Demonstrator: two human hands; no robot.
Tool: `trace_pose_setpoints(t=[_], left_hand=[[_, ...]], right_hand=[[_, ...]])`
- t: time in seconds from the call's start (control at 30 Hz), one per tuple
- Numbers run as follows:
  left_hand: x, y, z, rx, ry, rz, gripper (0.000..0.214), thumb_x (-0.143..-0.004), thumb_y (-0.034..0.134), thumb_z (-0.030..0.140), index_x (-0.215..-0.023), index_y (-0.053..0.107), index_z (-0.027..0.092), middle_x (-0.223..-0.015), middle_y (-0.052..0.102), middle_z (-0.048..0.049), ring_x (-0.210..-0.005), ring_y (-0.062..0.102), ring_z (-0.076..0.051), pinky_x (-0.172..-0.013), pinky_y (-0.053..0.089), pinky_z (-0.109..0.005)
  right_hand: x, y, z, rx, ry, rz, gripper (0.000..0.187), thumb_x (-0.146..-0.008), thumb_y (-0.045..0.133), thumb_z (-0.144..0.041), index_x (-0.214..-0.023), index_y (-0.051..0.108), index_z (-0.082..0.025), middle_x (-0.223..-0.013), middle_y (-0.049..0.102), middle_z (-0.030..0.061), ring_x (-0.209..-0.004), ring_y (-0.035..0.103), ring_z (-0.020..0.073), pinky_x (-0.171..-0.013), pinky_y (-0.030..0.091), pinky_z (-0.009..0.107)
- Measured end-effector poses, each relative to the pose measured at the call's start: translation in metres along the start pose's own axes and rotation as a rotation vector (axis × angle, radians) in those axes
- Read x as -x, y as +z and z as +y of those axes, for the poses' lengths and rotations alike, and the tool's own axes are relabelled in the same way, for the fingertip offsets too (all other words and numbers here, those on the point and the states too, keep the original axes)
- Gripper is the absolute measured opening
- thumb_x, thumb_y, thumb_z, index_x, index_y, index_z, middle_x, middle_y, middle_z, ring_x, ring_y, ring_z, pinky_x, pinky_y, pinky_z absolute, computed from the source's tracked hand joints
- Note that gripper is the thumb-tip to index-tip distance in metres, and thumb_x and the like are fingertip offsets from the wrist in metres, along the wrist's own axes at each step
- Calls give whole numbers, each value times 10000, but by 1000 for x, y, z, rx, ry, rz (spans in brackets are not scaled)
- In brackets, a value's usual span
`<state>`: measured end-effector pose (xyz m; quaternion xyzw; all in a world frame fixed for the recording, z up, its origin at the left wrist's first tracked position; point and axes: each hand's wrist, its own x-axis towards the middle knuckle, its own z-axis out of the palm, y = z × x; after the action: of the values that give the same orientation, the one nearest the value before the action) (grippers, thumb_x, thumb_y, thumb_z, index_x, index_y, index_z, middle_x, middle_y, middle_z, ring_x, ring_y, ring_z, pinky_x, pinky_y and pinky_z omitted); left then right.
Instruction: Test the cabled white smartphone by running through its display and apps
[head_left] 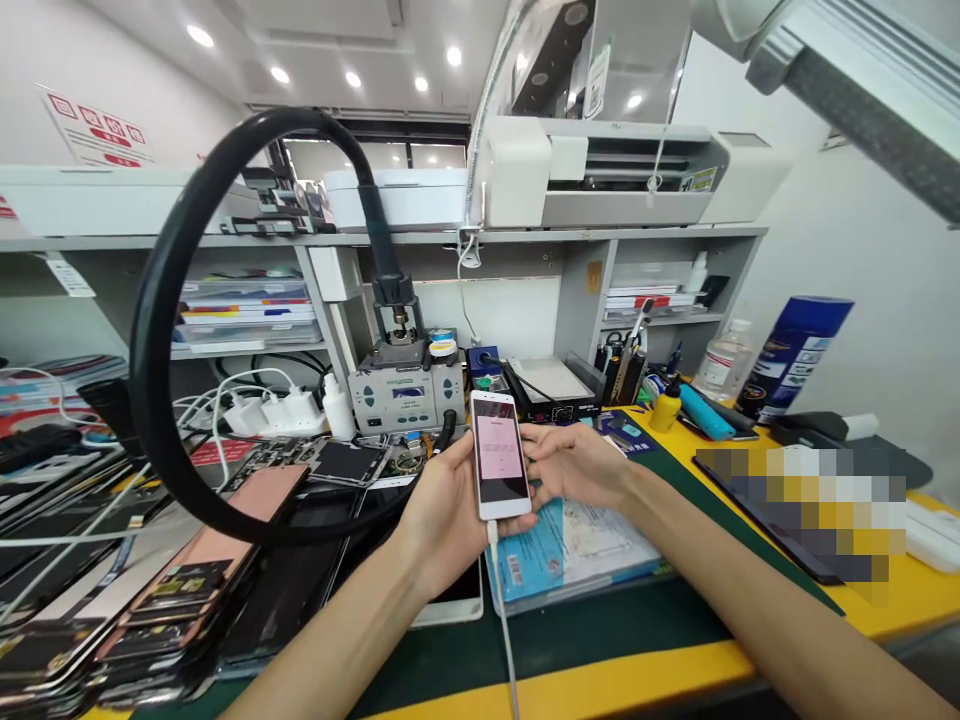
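Observation:
A white smartphone [500,455] with a lit pinkish screen is held up over the bench, tilted towards me. A white charging cable [502,610] is plugged into its bottom end and runs down past the bench's front edge. My left hand [442,515] is closed round the phone's left side and underside. On the other side, my right hand [574,465] has its fingers curled at the phone's right edge, and some fingertips are hidden behind it. Below the hands lies a blue and white booklet or package [555,555], partly on a green mat [630,630].
Stacked phone parts [172,580] crowd the left side. A thick black hose [150,330] arches up from a grey rework station [409,395]. To the right stand a yellow bottle [665,410], a clear bottle [724,360] and a dark blue spray can [795,355]. A shelf [525,238] spans the back.

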<state>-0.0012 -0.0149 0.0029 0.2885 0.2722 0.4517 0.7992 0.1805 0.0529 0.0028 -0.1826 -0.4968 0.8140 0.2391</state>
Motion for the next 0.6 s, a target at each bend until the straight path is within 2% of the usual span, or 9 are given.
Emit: trace_pose_setpoints(t=[0.2, 0.37, 0.6], left_hand=[[0, 2, -4, 16, 9, 21, 492, -957, 413, 497, -1253, 602, 151, -1132, 660, -159, -862, 677, -262, -676, 584, -404], [-3, -1, -4, 35, 6, 68, 488, -976, 372, 468, -1277, 577, 143, -1178, 650, -169, -901, 678, -294, -710, 582, -465], [-8, -5, -9, 41, -11, 97, 488, -979, 359, 471, -1274, 541, 127, -1024, 685, -169, -808, 697, -287, -640, 584, -443]], right_hand=[[4, 0, 0, 48, -2, -14, 451, -823, 504, -59, -1261, 516, -163, -1018, 693, 105, -829, 659, 208, -667, 576, 363], [6, 0, -2, 44, -7, -58, 461, -848, 503, -49, -1297, 498, -153, -1078, 682, 126, -935, 662, 235, -666, 590, 361], [12, 2, -3, 19, -12, -68, 470, -847, 535, -64, -1309, 501, -148, -1123, 679, 141, -985, 676, 270, -655, 598, 367]])
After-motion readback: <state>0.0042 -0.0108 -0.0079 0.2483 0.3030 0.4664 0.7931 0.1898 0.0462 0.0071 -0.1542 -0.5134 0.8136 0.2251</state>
